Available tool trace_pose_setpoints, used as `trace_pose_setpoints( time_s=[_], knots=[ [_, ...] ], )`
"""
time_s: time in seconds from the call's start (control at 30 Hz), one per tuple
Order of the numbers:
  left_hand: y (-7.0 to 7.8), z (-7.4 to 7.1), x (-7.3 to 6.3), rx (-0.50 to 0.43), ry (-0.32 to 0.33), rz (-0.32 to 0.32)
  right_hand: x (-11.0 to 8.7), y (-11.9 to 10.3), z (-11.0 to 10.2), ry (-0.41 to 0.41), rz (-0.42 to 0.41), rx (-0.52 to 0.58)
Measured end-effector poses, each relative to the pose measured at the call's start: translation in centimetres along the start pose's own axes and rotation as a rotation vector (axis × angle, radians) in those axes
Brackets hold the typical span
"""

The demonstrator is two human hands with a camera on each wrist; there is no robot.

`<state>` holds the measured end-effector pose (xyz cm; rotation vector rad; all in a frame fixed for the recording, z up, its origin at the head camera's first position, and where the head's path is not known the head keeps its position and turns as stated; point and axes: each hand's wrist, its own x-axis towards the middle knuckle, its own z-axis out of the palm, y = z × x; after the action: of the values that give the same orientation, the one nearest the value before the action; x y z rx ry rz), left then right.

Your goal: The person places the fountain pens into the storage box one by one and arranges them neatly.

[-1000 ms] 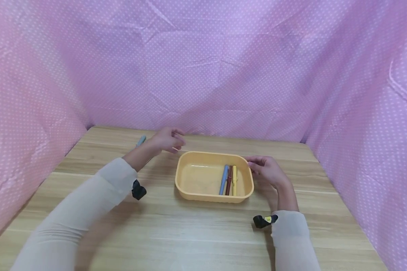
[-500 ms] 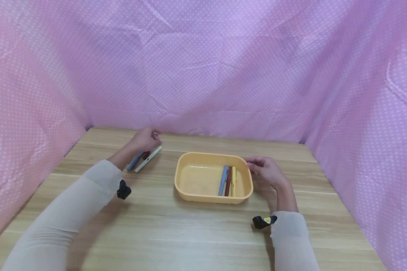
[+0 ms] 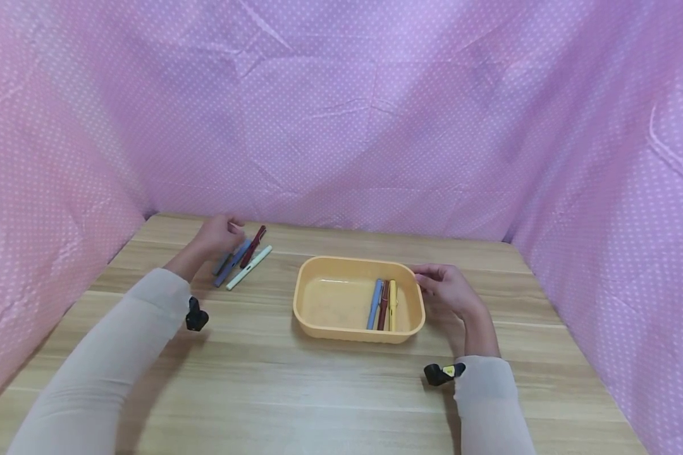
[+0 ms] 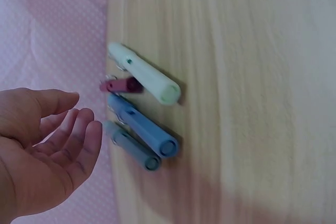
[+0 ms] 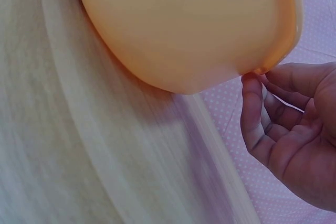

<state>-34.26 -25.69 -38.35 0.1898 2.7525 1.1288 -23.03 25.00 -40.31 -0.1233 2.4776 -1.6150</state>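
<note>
My left hand point(image 3: 217, 235), fingers loosely bent and holding nothing, hovers at the back left over several pens. In the left wrist view, a pale green pen point(image 4: 149, 80), a dark red pen point(image 4: 123, 85), a blue pen point(image 4: 149, 129) and a grey-green pen point(image 4: 134, 148) lie just beyond its fingertips. The left hand partly covers the grey-green one in the head view. My right hand point(image 3: 449, 287) pinches the rim of a yellow tray point(image 3: 341, 332) at its right end. Inside the tray, side by side, are a blue pen point(image 3: 374, 304), a dark red pen point(image 3: 384, 306) and a yellow pen point(image 3: 393, 304).
The tray stands on a wood-grain table point(image 3: 296, 398). Pink dotted cloth point(image 3: 341, 114) hangs behind the table and along both sides. The pens inside the tray lie toward its right end.
My left hand has moved left, away from the tray's side to above the loose pens, uncovering most of them. The right hand has stayed at the tray's rim.
</note>
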Motion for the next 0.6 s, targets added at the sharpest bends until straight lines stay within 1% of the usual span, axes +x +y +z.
trace_pose_setpoints(
  time_s=[0.1,0.2,0.37,0.6],
  knots=[
    [-1.0,0.0,0.4,0.031,0.022,-0.007,-0.1,0.0,-0.1,-0.001,0.003,-0.009],
    [-1.9,0.0,0.4,0.05,0.041,-0.014,-0.1,0.0,-0.1,-0.001,0.004,-0.02],
    [-2.8,0.1,0.5,0.072,0.061,-0.033,-0.2,0.1,-0.1,0.006,0.008,-0.03],
    [-3.5,0.4,0.4,0.058,0.036,-0.074,-0.2,0.1,-0.2,-0.001,-0.011,-0.022]
  ],
)
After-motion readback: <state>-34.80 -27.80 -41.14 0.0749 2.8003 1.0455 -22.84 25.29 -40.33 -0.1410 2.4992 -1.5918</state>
